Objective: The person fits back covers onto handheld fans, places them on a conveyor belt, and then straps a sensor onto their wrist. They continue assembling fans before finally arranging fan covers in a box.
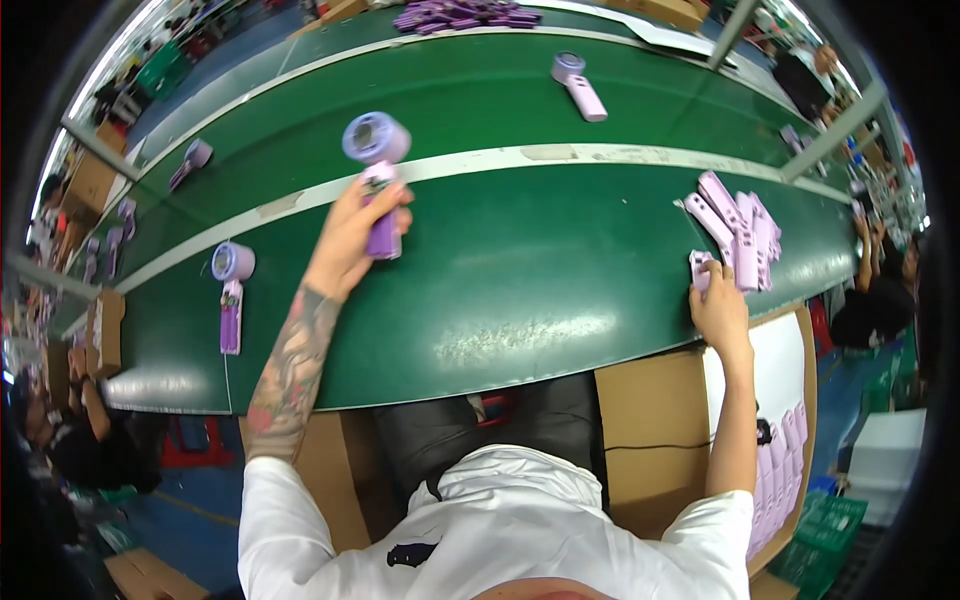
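My left hand [350, 232] grips a handheld fan [383, 236] by its purple handle, with the round lavender head pointing up and away over the white belt edge. Part of the handle's inside shows near the neck, by my thumb. Over on the right, my right hand [722, 305] has its fingers closed on a pale pink handle cover [699, 260] at the near side of a heap of similar handle covers [746, 243]. To the left, a second handheld fan [231, 318] lies on the green worktop [520, 260] with its handle's purple inside exposed.
Beyond the white divider [560, 154], a pink fan [585, 97] and a darker fan [190, 163] lie on the green belt. Purple parts [465, 15] are heaped at the far edge. An open carton [770, 480] with rows of pink pieces stands below the worktop at right.
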The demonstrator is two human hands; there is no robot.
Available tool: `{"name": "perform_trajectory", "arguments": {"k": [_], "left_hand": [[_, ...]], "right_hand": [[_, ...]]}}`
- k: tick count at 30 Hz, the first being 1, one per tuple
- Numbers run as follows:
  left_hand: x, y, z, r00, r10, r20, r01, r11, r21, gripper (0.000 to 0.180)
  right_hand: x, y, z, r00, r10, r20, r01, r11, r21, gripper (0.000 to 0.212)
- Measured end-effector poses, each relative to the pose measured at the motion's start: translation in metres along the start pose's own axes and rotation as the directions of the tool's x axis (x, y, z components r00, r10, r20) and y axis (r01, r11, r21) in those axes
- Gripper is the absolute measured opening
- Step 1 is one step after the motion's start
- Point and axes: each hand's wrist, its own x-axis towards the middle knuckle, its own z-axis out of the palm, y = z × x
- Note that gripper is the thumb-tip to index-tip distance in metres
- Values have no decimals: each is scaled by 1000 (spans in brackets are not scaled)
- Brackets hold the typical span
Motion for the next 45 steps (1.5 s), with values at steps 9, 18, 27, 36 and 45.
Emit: {"name": "perform_trajectory", "arguments": {"k": [9,18,27,36,45], "left_hand": [[8,-23,1,997,37,-70,-44,994,-96,31],[-2,-16,1,970,165,-181,-226,887,-404,37],[-8,-23,-4,965,159,-210,-216,934,-285,42],[-10,-22,-16,971,207,-120,-219,971,-98,37],[-6,-14,-4,979,184,-82,-178,981,83,39]], "right_hand": [[53,-182,-33,921,-356,161,-154,48,987,54],[85,-327,-1,880,-464,104,-185,-133,974,38],[66,-366,15,866,-320,-384,478,303,825,41],[49,-370,31,787,-369,-494,610,347,712,54],[61,-364,21,887,-461,-9,-72,-159,985,64]]}}
